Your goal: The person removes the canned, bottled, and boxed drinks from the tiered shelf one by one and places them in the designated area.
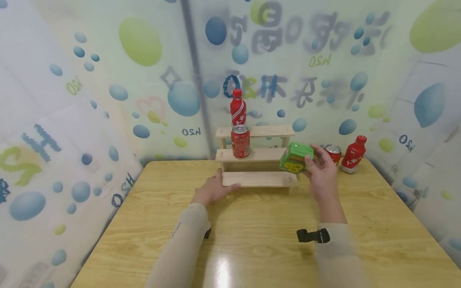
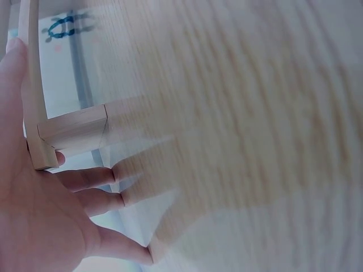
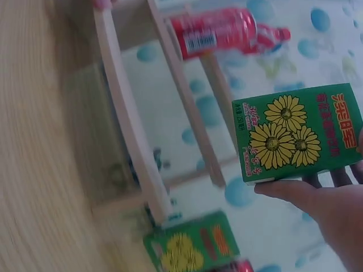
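A green drink carton [image 1: 296, 157] with yellow flowers on its front is pinched in my right hand [image 1: 322, 170], tilted and raised near the right end of a three-step wooden shelf [image 1: 259, 179]. At the shelf's left end, my left hand [image 1: 215, 187] holds the lowest board, thumb along its front and index finger behind the end. In the left wrist view, other fingertips of this hand touch the tabletop [image 2: 244, 113]. A red can [image 1: 240, 142] stands on the middle board. Behind it, a red bottle [image 1: 238, 109] stands on the top board.
Right of the shelf, another red can [image 1: 333, 153], partly hidden by my right hand, and a red bottle [image 1: 354, 155] stand on the table. A second green carton [image 3: 191, 245] shows low in the right wrist view. A patterned curtain [image 1: 162, 132] encloses the table's back.
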The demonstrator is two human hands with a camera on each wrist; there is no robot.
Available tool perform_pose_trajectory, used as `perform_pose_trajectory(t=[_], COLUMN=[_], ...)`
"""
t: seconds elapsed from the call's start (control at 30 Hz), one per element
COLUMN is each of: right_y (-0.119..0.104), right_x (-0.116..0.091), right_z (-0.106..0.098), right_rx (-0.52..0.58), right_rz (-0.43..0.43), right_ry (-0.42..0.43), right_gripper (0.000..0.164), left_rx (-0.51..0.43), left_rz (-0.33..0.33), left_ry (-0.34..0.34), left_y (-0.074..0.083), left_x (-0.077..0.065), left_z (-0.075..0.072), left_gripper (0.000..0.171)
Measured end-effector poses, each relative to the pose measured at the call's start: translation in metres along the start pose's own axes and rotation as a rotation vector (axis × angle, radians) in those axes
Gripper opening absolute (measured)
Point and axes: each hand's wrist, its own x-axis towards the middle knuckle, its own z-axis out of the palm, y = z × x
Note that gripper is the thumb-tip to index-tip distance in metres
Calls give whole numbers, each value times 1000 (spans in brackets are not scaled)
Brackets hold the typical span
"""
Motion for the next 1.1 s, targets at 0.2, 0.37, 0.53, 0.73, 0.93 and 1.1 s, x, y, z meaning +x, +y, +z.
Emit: perform_pose_trajectory(t=[0.2,0.37,0.53,0.73,0.93,1.1], right_y=[9,19,28,35,41,48], right_x=[13,18,20,25,26,27], right_z=[-55,-92,-106,-106,-106,-109], right_rx=[-117,-371,-370,-463,-464,-415], right_rz=[-52,-45,-37,40,151,165], right_ry=[87,80,-19,-120,-161,-182], right_gripper=[47,51,52,56,62,63], left_rx=[6,25,19,22,12,15], left_rz=[4,6,12,8,16,10], left_ry=[8,3,6,7,11,10], left_y=[0,0,1,1,2,2], left_x=[0,0,0,0,0,-2], left_z=[1,1,1,3,3,1], left_gripper=[132,132,131,132,133,131])
